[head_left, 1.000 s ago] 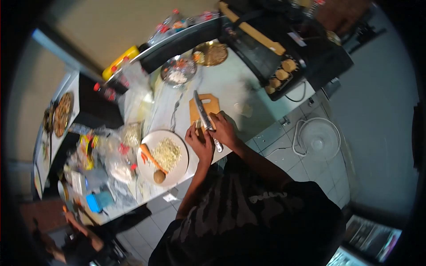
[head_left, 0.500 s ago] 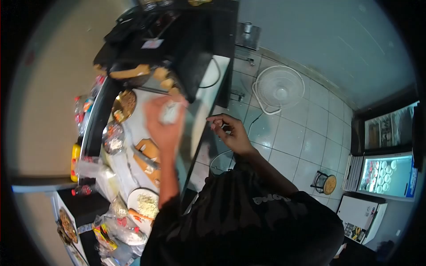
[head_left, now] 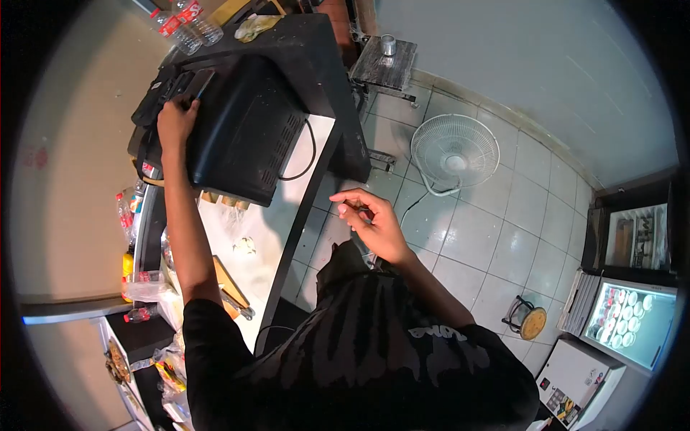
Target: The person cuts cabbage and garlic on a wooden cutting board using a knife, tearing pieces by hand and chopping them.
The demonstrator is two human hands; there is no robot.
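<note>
My left hand (head_left: 177, 121) reaches far forward to the dark items on top of the black oven (head_left: 244, 136). Its fingertips merge with a black bag or case (head_left: 154, 100), so its grip is unclear. Just beside the thumb lies a flat dark object (head_left: 205, 85) with a light edge. My right hand (head_left: 374, 224) hangs in the air over the floor, right of the counter edge, fingers loosely bent and apart, holding nothing. Half hidden by my left arm, the cutting board (head_left: 228, 281) lies on the counter with the knife handle (head_left: 243, 309) beside it. Crumpled plastic (head_left: 244, 246) rests nearer the oven.
Two plastic bottles (head_left: 188, 27) stand behind the oven. A black cable (head_left: 314, 151) loops at its side. Bags and packets (head_left: 171, 370) crowd the lower left. On the tiled floor are a white fan (head_left: 454, 147) and a stool (head_left: 533, 323); a lit fridge (head_left: 629, 316) stands at right.
The view has swung toward the oven and floor. My hands have left the knife and board; my left hand has moved out onto the oven top, my right hand is lifted off the counter.
</note>
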